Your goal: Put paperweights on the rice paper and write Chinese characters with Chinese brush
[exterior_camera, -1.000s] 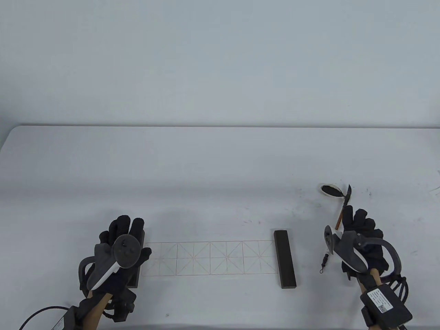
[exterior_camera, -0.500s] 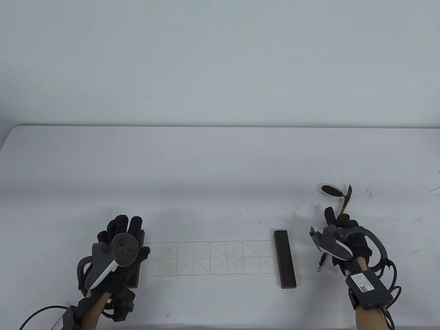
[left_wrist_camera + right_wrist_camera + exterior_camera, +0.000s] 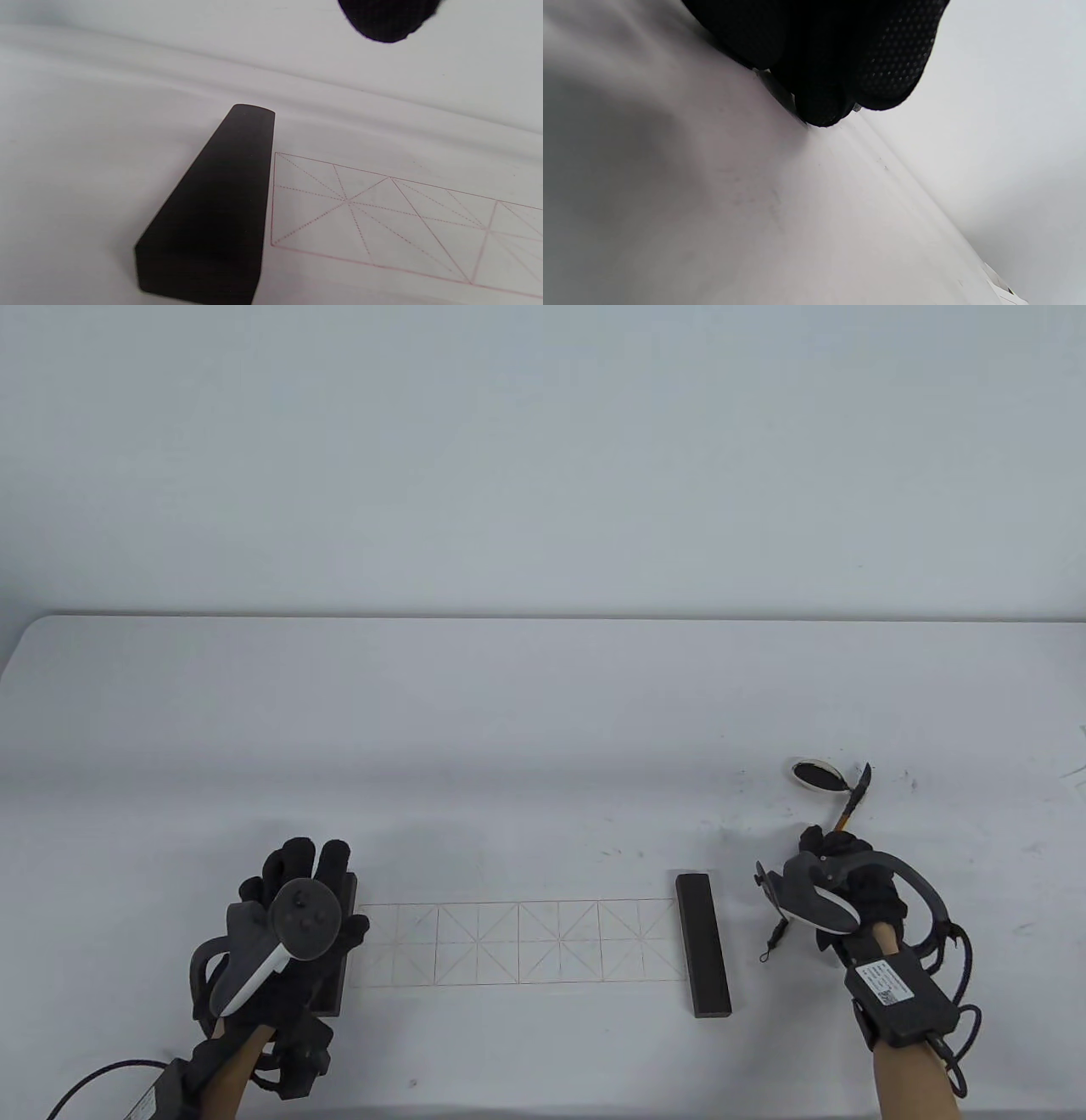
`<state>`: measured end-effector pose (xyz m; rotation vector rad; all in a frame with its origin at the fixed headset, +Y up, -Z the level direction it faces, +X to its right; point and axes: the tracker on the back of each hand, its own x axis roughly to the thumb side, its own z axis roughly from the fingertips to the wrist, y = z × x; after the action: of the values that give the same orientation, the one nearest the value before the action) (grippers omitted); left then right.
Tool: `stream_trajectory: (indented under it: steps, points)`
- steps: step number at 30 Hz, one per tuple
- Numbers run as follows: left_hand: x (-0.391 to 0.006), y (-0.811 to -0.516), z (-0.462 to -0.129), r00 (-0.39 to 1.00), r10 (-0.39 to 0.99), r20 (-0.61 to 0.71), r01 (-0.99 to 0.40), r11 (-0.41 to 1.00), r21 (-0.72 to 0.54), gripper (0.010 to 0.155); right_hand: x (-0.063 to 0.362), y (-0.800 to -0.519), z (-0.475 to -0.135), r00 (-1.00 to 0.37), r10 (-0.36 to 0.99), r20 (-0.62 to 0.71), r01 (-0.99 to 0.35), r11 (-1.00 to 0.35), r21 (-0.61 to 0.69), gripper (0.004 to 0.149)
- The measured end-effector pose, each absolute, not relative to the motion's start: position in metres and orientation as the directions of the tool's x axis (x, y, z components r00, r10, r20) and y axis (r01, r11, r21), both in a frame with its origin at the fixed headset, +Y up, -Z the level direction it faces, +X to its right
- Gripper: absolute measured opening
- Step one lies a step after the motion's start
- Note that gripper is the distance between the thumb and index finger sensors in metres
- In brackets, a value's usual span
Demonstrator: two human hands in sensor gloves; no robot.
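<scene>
Right hand [image 3: 848, 882] grips the brush [image 3: 851, 802] beside the ink dish [image 3: 816, 774]; left hand [image 3: 293, 899], fingers spread, rests over the left paperweight [image 3: 220, 203] at the rice paper [image 3: 517, 942], right paperweight [image 3: 702, 954] opposite.

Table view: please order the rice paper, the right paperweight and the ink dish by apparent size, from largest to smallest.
1. rice paper, the widest by far.
2. right paperweight, a long dark bar.
3. ink dish, smallest; it lies farther from the camera, but the gap is plain.
</scene>
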<state>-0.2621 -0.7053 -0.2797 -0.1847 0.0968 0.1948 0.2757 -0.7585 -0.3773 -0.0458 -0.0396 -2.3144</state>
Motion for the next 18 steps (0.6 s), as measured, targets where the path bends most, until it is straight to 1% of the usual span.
stream_trajectory:
  steps: [5, 13, 18]
  points:
    - [-0.2624, -0.7052, -0.28, 0.976, 0.183, -0.115, -0.201, 0.964, -0.176, 0.085, 0.2754, -0.7582, -0.3766, -0.676, -0.736, 0.045, 0.737, -0.676, 0.001, 0.051]
    - [-0.2623, -0.7051, -0.2802, 0.977, 0.181, -0.114, -0.199, 0.964, -0.176, 0.085, 0.2757, -0.7568, -0.3761, -0.67, -0.741, 0.04, 0.741, -0.671, -0.006, 0.05]
    - [-0.2625, -0.705, -0.2802, 0.977, 0.182, -0.112, -0.199, 0.965, -0.172, 0.085, 0.2753, -0.7551, -0.3746, -0.638, -0.769, 0.018, 0.768, -0.638, -0.055, 0.049]
